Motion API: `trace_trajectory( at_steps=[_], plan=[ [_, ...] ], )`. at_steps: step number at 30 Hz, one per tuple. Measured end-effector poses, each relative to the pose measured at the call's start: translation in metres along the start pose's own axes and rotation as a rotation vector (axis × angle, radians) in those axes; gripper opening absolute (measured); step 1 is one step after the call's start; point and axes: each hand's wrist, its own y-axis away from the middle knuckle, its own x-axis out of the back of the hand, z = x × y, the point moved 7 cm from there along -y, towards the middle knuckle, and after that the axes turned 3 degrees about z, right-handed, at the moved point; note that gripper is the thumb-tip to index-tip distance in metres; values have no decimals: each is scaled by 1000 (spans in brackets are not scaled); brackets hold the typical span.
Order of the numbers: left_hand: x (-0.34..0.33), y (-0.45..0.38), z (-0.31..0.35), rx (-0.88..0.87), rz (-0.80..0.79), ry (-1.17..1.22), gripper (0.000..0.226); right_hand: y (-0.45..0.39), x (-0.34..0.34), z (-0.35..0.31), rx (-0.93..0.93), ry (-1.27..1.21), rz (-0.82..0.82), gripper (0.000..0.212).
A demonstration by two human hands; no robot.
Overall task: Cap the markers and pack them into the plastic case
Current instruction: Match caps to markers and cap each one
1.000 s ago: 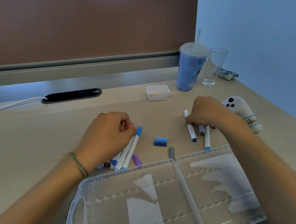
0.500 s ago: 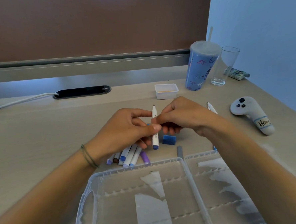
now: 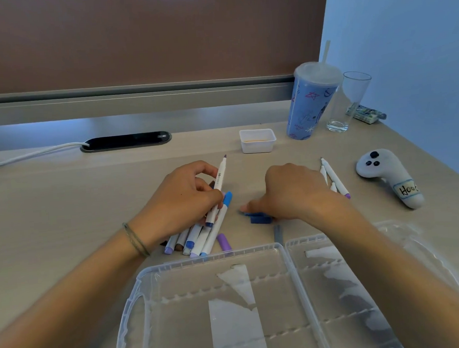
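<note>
Your right hand (image 3: pixel 291 191) left the white uncapped marker (image 3: pixel 218 188), dropping toward five o'clock, fingertips pinching the dark-blue caps (image 3: pixel 258 217). Your left hand (image 3: pixel 181 201) kept gripping it; capping came next.

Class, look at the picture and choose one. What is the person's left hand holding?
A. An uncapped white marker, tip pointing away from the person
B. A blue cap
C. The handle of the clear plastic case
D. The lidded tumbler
A: the left hand grips a white marker whose bare tip points toward the back of the desk, above the pile of markers.
</note>
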Motion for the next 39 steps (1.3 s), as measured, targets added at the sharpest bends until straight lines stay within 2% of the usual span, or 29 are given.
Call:
trace_trajectory(
  at_steps=[6,8,10,13,15,16,20,25,33,39],
  plan=[
    [0,-2,-1,-8,2,-46,30,3,-1,-8,65,61,24,57],
    [0,-3,0,-19,0,-56,29,1,-3,-7,76,38,-20,53],
    [0,-3,1,-29,-6,-69,25,-1,-5,-2,83,-72,-115,46],
    [-1,-2,2,-37,-27,-46,17,-1,-1,6,93,-455,-249,23],
    [-2,-2,3,-40,-34,-35,11,-5,9,14,111,-632,-199,4],
    [-3,-2,3,-40,-34,-35,9,-7,15,17,127,-690,-142,2],
    [-4,-1,1,-42,-39,-55,9,-15,30,31,138,-940,72,18],
    [-6,1,5,-61,-61,-69,11,-17,33,31,132,-1219,167,10],
    [-7,6,13,-107,-74,-64,13,-15,28,17,218,-1168,149,9],
    [-5,6,12,-96,-61,-43,15,-17,33,22,234,-1185,228,17]
  ],
)
